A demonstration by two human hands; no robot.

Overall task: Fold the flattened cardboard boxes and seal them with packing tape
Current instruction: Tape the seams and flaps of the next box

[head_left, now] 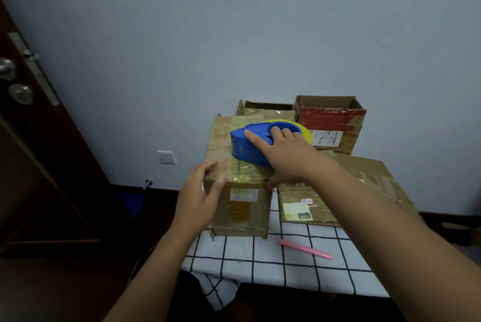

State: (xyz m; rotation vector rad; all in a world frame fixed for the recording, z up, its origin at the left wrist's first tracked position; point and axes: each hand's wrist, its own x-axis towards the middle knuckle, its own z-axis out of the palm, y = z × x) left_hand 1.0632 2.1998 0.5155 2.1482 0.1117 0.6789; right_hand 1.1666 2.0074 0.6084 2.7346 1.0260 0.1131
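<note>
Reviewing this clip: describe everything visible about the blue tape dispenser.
The blue tape dispenser looks like plastic, with a yellowish tape roll showing at its far side. It sits on top of the closed cardboard box, nose toward the person's left. The right hand grips it, forefinger stretched along its top. The left hand does not touch it.

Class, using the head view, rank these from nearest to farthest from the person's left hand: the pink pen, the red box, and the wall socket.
From the left hand:
1. Wall socket, just left on the wall.
2. Pink pen, right on the checked cloth.
3. Red box, far right at the back.
</note>
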